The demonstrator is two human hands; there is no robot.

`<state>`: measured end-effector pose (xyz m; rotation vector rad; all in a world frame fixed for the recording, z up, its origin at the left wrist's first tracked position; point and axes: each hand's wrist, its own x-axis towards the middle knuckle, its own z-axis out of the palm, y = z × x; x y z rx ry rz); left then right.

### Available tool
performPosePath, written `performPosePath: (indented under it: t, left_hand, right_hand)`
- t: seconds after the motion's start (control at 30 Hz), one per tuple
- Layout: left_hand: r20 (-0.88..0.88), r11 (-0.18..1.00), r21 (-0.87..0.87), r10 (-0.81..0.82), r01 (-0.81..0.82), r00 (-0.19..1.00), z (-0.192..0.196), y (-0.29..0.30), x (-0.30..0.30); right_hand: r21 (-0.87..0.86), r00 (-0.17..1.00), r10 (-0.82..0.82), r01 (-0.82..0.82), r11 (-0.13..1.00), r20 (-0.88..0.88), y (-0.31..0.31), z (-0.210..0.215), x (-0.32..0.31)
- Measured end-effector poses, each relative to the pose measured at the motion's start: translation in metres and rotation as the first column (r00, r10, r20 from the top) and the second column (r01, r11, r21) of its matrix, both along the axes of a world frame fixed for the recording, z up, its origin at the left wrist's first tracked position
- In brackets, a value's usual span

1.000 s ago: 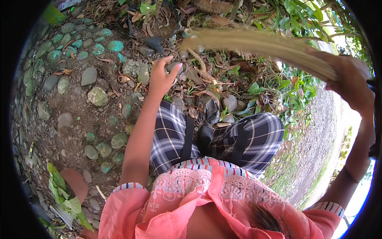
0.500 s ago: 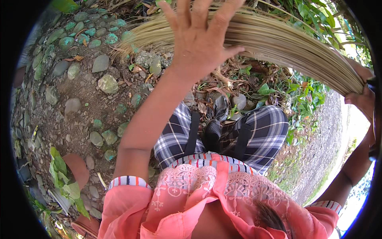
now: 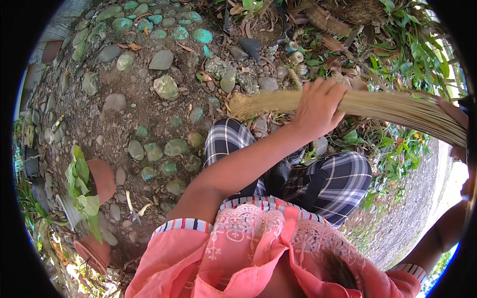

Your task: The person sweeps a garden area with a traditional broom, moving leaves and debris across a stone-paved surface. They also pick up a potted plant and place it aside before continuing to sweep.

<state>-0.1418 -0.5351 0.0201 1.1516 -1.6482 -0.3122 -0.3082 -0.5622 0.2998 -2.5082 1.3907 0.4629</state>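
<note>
A long bundle of thin tan sticks (image 3: pixel 397 111), like the bristles of a stick broom, stretches across the space beyond my knees. My left hand (image 3: pixel 320 107) is closed around it near the middle, fingers over the top. Past that hand the thinner tips (image 3: pixel 253 104) fan out to the left, smeared by motion. Gripping the thick end at the far right is my right hand (image 3: pixel 459 153), partly cut off by the dark rim of the picture. Between my hands the sticks lie close together and bend slightly.
Stones, some green-painted (image 3: pixel 176 147), stud the soil on the left. Terracotta pots (image 3: pixel 102 181) and a leafy plant (image 3: pixel 77 184) stand at the lower left. Dry leaves, small bottles (image 3: pixel 296 57) and green plants (image 3: pixel 417 59) lie beyond the bundle. A gravel path (image 3: pixel 412 198) runs along the right.
My left hand was spread flat against the bundle and is now wrapped around it, nearer to me and farther right. The loosely fanned tips are gathered narrower. My view has shifted.
</note>
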Motion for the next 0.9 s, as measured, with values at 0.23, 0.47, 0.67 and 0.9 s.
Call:
performPosePath:
  t: [0.23, 0.47, 0.67, 0.9]
  left_hand:
    - [0.163, 0.937, -0.268, 0.276, -0.226, 0.947, 0.019, -0.043, 0.065]
    - [0.010, 0.913, 0.303, -0.291, 0.274, 0.957, -0.019, 0.003, -0.030]
    - [0.306, 0.982, 0.164, -0.138, 0.091, 0.942, 0.084, -0.065, 0.019]
    - [0.100, 0.660, -0.512, 0.681, -0.550, 0.725, 0.082, -0.038, 0.145]
  right_hand:
    - [-0.106, 0.978, -0.034, 0.057, 0.993, 0.206, 0.023, -0.013, -0.023]
    - [0.012, 0.992, -0.127, 0.127, 0.992, -0.015, 0.011, -0.023, -0.048]
    - [0.056, 0.912, -0.169, 0.160, 0.986, 0.374, 0.031, -0.010, -0.083]
    - [-0.147, 0.868, 0.034, 0.045, 0.988, 0.496, -0.044, -0.134, 0.019]
